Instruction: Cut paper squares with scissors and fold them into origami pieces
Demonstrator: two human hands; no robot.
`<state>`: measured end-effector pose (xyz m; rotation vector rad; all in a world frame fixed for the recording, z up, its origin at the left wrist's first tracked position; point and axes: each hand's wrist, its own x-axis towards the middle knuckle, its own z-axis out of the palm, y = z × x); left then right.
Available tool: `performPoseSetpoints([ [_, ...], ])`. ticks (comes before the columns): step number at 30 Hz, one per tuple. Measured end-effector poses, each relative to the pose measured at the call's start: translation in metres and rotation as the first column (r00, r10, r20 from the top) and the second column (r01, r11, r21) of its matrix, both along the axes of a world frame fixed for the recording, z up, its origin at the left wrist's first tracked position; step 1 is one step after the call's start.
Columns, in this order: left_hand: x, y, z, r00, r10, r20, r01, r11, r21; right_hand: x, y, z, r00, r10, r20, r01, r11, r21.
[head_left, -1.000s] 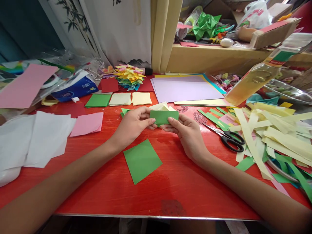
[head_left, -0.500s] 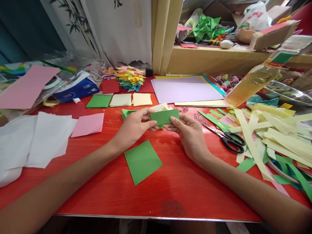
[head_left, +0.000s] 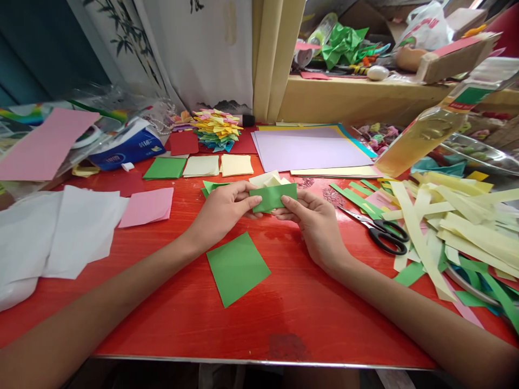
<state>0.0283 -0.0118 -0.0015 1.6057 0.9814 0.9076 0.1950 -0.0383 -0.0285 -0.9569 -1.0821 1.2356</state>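
A small folded green paper (head_left: 272,198) is held up between my two hands, a little above the red table. My left hand (head_left: 229,208) pinches its left end with thumb and fingers. On the other end, my right hand (head_left: 314,219) has its thumb pressed on the front and fingers behind. A flat green paper square (head_left: 238,269) lies on the table just below my hands. Behind the held paper, pale yellow paper pieces (head_left: 267,178) show in part, and a green piece (head_left: 213,186) sticks out past my left hand.
Black-handled scissors (head_left: 381,232) lie to the right beside a heap of paper strips (head_left: 466,221). A tilted bottle (head_left: 430,127) stands behind them. Stacked squares (head_left: 201,166), lilac sheets (head_left: 302,148) and a pile of folded paper pieces (head_left: 217,129) sit at the back. Pink paper (head_left: 146,207) is left.
The green paper between my hands has tipped slightly, its upper edge now a little lower. Both hands keep their grip in nearly the same place.
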Motion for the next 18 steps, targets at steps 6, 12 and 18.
performPoseSetpoints([
  [6, 0.0, 0.0004, 0.0003, 0.999, 0.021, -0.033, -0.021, 1.0, -0.001, 0.0, 0.0, -0.0019, 1.0, 0.017, -0.027, -0.017, 1.0, 0.005],
  [12, -0.001, 0.0, -0.0004, 0.994, 0.041, -0.105, -0.034, 0.997, 0.07, 0.0001, -0.0006, -0.0018, 0.999, 0.038, -0.02, -0.038, 0.999, 0.006],
  [18, -0.0018, -0.0006, -0.0023, 0.959, 0.099, -0.264, -0.054, 0.984, 0.172, -0.0011, -0.0012, 0.0004, 0.997, 0.075, 0.023, -0.075, 0.997, -0.018],
])
